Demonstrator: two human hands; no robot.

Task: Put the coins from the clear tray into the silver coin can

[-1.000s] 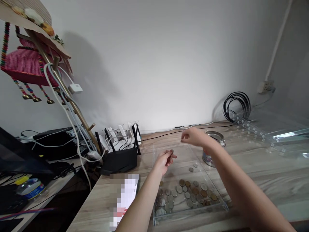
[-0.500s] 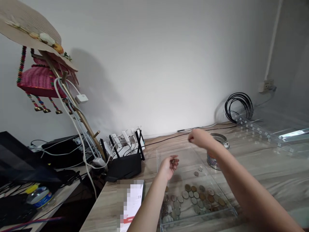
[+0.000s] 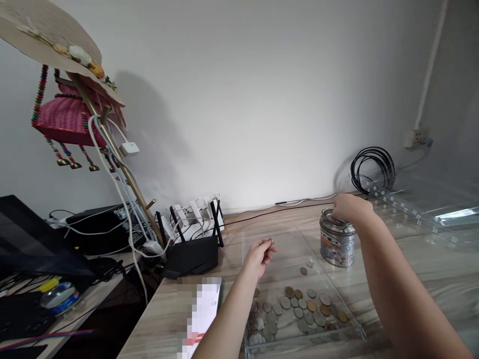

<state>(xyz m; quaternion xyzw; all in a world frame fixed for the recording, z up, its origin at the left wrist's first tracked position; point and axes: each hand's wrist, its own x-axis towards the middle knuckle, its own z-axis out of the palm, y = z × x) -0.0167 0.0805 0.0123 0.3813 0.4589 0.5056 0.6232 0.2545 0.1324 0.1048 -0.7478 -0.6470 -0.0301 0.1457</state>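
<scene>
My left hand (image 3: 262,257) hovers above a clear plastic tray (image 3: 277,234) with its fingers curled in. A coin shows between them half a second ago; now the fingers mostly cover it. In the tray's near half many loose coins (image 3: 285,302) lie flat, silver and brass-coloured, and a lone coin (image 3: 303,270) rests farther back. To the right of the tray stands an upright metal tin (image 3: 337,245) with a printed label. At its top my right hand (image 3: 352,207) is bent down over the mouth, closed, its fingertips and whatever they hold hidden.
Left of the tray lies a lit phone (image 3: 204,314), partly blurred out. Behind it stand a black router (image 3: 194,254) and white plugs. A coiled black cable (image 3: 372,169) leans on the wall, near a clear plastic panel (image 3: 419,212) at right.
My right hand has moved right, from above the tray's far edge to the tin's mouth. My left hand stays over the tray, with its fingers more closed. The view has shifted slightly.
</scene>
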